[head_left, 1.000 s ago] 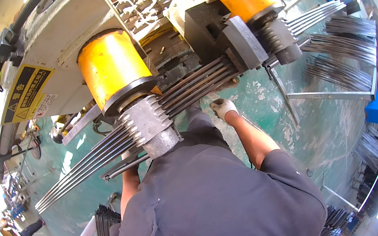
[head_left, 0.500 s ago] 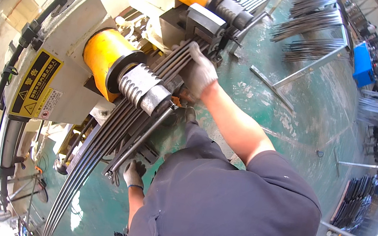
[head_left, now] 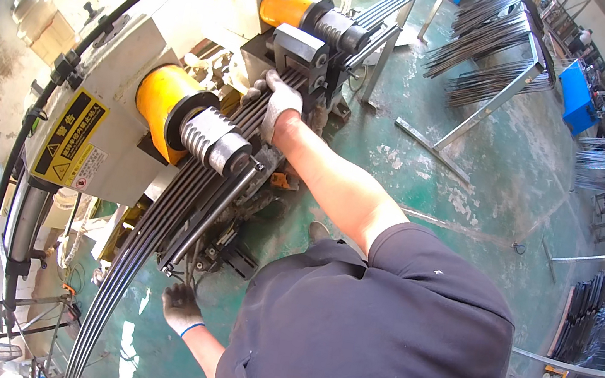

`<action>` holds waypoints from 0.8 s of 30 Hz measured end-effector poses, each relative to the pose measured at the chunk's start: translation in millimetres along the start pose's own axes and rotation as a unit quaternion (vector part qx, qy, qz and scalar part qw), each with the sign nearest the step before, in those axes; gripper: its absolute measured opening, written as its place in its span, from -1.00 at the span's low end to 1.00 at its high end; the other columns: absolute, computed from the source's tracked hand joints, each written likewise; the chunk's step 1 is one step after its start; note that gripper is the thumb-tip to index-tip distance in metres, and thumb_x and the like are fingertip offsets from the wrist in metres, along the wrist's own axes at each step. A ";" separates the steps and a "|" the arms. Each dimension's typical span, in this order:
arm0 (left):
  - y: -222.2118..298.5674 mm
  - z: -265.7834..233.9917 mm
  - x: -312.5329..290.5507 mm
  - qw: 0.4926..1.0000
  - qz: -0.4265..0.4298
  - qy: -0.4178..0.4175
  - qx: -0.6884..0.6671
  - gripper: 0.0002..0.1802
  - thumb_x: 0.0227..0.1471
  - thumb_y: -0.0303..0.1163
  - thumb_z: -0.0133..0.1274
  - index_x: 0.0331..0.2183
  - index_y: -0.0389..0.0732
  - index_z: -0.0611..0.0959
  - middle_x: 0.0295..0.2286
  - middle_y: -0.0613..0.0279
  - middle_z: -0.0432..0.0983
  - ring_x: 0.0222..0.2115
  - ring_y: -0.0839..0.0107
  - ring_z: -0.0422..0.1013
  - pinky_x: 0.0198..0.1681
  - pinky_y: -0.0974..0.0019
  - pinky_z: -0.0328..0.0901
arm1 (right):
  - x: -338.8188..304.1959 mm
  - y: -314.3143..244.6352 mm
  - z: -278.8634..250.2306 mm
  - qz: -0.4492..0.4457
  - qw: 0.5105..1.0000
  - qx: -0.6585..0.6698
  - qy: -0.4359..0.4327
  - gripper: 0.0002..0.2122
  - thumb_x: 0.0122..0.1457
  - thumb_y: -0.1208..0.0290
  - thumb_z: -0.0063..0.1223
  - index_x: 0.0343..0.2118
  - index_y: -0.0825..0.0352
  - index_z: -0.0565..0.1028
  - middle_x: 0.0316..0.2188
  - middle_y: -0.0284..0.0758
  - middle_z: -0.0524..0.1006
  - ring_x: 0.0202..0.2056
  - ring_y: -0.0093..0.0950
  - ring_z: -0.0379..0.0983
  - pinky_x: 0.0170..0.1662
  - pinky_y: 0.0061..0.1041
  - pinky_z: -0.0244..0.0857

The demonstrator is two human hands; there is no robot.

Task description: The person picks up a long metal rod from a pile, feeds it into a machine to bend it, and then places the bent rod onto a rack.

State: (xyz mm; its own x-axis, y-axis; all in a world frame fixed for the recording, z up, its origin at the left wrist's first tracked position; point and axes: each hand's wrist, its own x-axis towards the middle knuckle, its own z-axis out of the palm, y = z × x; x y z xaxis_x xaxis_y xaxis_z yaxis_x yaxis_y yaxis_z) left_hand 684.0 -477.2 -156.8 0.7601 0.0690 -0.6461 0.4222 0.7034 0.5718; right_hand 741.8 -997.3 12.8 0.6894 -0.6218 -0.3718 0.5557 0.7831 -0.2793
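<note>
A row of several long dark metal rods point(head_left: 118, 283) runs through the machine and bows down to the lower left. My right hand point(head_left: 281, 106), in a pale work glove, reaches over the rods between the two ribbed rollers and grips them, thumb on the near side. My left hand point(head_left: 183, 310), in a glove with darkened fingers, hangs beside the lower end of a round bar point(head_left: 217, 211). Its fingers are loosely bent, apart from the rods, with nothing seen in them. Close to the rods sit a ribbed roller point(head_left: 209, 134) and a grey metal block point(head_left: 300, 45).
Yellow roller housings point(head_left: 166, 106) stick out from the machine body, which carries a yellow-and-black warning sign point(head_left: 71, 137). A black hose point(head_left: 108, 27) arches along it. At right, a metal rack point(head_left: 487, 107) holds bundles of rods; beyond is a blue box point(head_left: 576, 97).
My left hand has moved left and down, out from the bar's end. My right hand has shifted left and now lies farther over the rods. The whole view has tilted slightly.
</note>
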 end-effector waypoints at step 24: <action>242.8 297.4 -203.1 0.844 0.470 -0.199 0.164 -0.24 0.31 0.12 0.04 0.22 -0.35 0.41 0.12 -0.14 0.48 0.13 0.09 0.45 0.30 0.06 0.25 | 1.2 -4.0 -3.2 0.030 0.999 -0.027 0.036 -0.75 0.38 0.29 0.12 -0.41 0.33 0.51 -0.57 -0.35 0.49 -0.61 -0.39 0.45 -0.45 -0.25 0.50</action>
State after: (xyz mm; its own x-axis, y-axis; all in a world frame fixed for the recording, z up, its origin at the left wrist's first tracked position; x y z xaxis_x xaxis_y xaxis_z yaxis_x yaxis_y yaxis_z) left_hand 779.0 -530.9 263.6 0.9134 0.1986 0.3553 -0.3960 0.2321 0.8884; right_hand 738.9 -1001.2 10.6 0.6848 -0.5726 -0.4507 0.4875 0.8197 -0.3006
